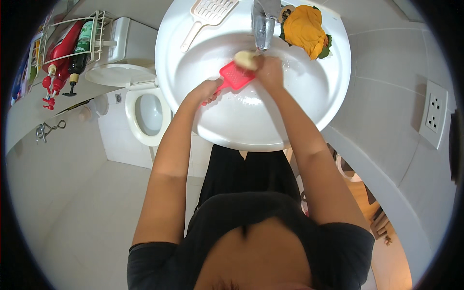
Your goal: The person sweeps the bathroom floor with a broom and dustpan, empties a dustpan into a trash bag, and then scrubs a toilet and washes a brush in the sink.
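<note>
My left hand [208, 91] is closed round the handle of a bright pink slotted scoop [236, 78], held inside the white sink basin [304, 104]. Its flat head points up and to the right, under the tap [264, 26]. In my right hand [270, 72] is a pale yellow, rounded scrubber [246, 60], smeared by motion, over the scoop's far edge; whether it is a sponge or a brush I cannot tell. Wet drops and suds show in the basin. A white slotted scoop [212, 13] lies on the sink's far left rim.
A bunched yellow and green cloth [306, 30] sits on the rim right of the tap. Left of the sink stand a toilet [149, 115] and a wire rack [99, 36] with red and green bottles. A wall socket plate [433, 114] is at the right.
</note>
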A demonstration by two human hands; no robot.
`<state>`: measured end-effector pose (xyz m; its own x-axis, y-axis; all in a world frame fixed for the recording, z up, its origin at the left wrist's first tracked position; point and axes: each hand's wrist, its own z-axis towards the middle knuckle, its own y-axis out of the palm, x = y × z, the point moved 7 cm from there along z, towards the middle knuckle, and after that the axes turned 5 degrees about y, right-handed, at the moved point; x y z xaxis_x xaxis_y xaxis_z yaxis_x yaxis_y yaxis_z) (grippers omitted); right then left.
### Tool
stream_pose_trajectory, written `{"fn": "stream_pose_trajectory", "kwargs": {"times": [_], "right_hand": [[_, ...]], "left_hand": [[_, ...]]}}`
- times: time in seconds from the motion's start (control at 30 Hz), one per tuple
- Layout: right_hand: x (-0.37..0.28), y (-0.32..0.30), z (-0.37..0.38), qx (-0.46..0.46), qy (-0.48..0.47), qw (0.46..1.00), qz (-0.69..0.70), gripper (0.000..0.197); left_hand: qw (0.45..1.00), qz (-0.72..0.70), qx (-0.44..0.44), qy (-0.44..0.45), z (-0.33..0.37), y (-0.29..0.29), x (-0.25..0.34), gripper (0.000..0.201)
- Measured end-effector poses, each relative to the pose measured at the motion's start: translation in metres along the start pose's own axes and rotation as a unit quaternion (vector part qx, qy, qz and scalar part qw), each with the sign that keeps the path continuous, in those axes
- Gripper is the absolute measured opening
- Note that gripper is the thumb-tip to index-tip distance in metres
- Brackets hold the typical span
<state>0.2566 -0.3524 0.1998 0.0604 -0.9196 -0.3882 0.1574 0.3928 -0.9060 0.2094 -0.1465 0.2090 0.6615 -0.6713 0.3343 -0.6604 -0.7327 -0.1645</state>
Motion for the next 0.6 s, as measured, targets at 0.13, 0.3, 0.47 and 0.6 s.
{"fn": "stream_pose_trajectory", "kwargs": {"times": [0.13,0.3,0.47,0.6], "right_hand": [[0.005,-0.002,0.000,0.016,-0.038,0.997,0.061,0.007],[0.003,0.013,-0.001,-0.037,0.020,0.994,-0.097,0.010],[0.007,0.002,0.000,-0.020,0.029,0.999,0.005,0.011],[0.005,-0.030,0.014,-0.037,0.059,0.997,0.042,0.014]], "left_hand": [[1.000,0.001,0.010,0.005,-0.002,-0.004,0.004,0.046],[1.000,-0.019,-0.010,-0.004,-0.002,0.001,-0.005,0.047],[0.999,0.000,0.003,0.045,0.000,-0.002,0.005,0.048],[0.993,0.035,0.064,0.088,0.000,0.006,0.009,0.051]]}}
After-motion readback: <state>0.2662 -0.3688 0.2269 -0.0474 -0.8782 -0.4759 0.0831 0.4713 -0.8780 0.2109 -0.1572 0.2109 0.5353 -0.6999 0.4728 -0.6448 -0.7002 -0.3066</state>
